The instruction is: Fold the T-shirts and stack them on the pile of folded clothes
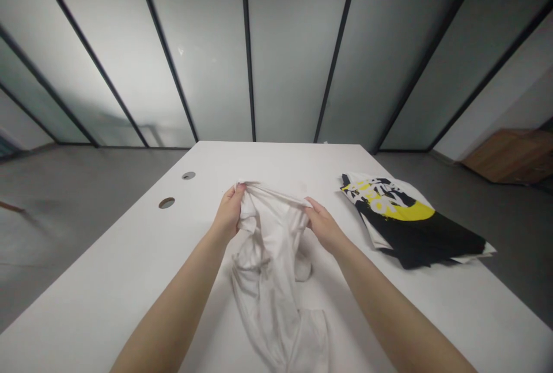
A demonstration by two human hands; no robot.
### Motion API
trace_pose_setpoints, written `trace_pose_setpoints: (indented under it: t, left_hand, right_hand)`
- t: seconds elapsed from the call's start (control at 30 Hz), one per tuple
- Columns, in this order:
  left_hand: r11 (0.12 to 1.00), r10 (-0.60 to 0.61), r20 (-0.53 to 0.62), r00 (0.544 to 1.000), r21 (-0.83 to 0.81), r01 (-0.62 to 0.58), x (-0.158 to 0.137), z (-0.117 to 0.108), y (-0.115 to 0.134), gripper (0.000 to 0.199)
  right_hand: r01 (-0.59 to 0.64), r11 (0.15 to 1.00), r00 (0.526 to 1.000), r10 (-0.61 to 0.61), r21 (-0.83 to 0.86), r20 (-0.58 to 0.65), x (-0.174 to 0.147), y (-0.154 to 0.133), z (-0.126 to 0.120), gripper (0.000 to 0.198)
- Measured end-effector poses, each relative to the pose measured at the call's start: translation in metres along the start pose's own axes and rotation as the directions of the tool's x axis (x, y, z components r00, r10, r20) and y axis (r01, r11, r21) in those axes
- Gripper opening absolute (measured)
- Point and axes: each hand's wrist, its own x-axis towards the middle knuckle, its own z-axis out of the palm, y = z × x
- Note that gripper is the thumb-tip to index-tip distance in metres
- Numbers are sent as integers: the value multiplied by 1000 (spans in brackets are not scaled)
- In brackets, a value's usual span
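Observation:
A crumpled white garment (pixel 276 269), its exact kind unclear, hangs between my two hands over the white table. My left hand (pixel 231 212) is closed on the upper left end of its top edge, with fabric bunched under the fingers. At the upper right end, my right hand (pixel 323 222) pinches the same edge, which stretches nearly straight between the hands. Below, the cloth falls in loose folds, and its lower part lies on the tabletop toward me.
On the right of the white table (pixel 207 157) lies a stack of black, white and yellow printed fabric or bags (pixel 401 217). Two round holes pierce the tabletop at left, a nearer one (pixel 166 203) and a farther one (pixel 189 175). Frosted glass panels (pixel 294 45) stand behind.

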Motion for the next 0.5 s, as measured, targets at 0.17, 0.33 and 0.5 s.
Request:
trace_pose_setpoints:
  t: [0.17, 0.33, 0.5]
  left_hand:
    - [998, 2, -66, 998, -64, -6, 0, -4, 16, 51]
    - [995, 36, -111, 993, -88, -46, 2, -9, 24, 48]
    - [984, 113, -216, 970, -114, -140, 9, -20, 40, 47]
  right_hand:
    - [-175, 981, 949, 147, 79, 278, -12, -2, 3, 54]
    - [136, 837, 825, 200, -530, 528, -37, 6, 28, 46]
    - [282, 720, 909, 12, -634, 418, -30, -5, 23, 16]
